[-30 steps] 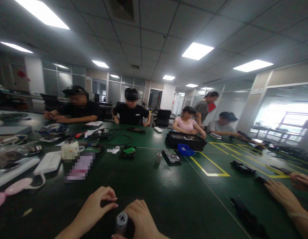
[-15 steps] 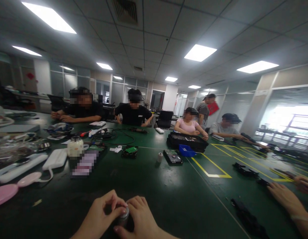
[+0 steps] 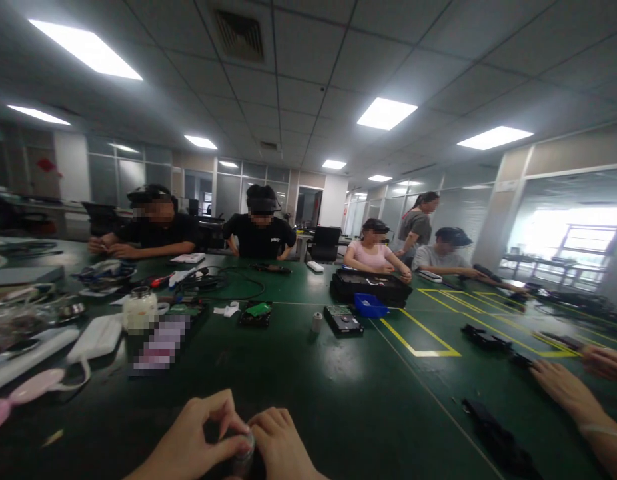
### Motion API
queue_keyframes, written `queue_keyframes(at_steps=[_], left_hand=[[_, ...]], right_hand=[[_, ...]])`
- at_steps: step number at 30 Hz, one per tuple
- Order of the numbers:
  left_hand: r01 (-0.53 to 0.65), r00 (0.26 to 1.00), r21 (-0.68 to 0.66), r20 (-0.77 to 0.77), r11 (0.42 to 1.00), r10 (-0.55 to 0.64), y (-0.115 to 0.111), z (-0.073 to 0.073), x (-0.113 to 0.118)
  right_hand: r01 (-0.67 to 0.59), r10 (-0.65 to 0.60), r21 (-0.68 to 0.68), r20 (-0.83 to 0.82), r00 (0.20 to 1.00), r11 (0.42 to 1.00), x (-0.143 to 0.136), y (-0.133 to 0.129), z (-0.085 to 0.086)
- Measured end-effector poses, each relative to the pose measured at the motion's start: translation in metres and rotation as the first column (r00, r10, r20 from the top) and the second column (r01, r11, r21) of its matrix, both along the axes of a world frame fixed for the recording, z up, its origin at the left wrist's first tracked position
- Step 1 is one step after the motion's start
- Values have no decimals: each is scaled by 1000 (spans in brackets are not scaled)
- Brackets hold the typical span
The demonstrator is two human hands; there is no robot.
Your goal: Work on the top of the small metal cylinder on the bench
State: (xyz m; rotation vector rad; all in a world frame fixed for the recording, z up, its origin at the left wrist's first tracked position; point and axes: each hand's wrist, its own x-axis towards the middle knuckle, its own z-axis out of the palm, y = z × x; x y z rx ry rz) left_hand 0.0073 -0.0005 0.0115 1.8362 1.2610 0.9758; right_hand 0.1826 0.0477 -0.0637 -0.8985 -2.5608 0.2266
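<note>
A small grey metallic cylinder (image 3: 243, 457) stands upright at the bottom middle of the view, between my two hands. My left hand (image 3: 203, 430) pinches its top rim with thumb and fingers. Against the cylinder's right side, my right hand (image 3: 281, 440) curls its fingers; its lower part is cut off by the frame edge. A similar small cylinder (image 3: 317, 323) stands farther back on the green table (image 3: 308, 373), beside a hard drive (image 3: 344, 320).
Left: white power strip (image 3: 96, 339), jar (image 3: 140, 310), pink round object (image 3: 37, 387) and cables. Ahead: green-topped part (image 3: 257, 312), blue tray (image 3: 371, 306), black case (image 3: 371, 285). Right: black strap (image 3: 498, 433) and another person's hands (image 3: 563, 387). Several people are around the table.
The view has tilted up and shifted slightly, so the table items sit a little farther left. My hands keep their grip and are slightly lower in view. The standing person has straightened up.
</note>
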Motion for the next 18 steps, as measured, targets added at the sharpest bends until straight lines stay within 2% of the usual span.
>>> queue_keyframes(at_steps=[4, 8, 14, 18], left_hand=[[54, 997, -15, -49, 998, -55, 4, 12, 2], [91, 993, -17, -79, 996, -92, 3, 21, 3], [103, 994, 44, 32, 994, -104, -10, 8, -1], [51, 994, 138, 90, 989, -64, -9, 2, 2]], right_hand=[[-30, 31, 21, -46, 998, 999, 2, 0, -1], [-32, 34, 14, -121, 992, 999, 6, -9, 8], [-49, 43, -49, -118, 992, 998, 9, -23, 29], [-46, 35, -87, -127, 991, 995, 9, -28, 42]])
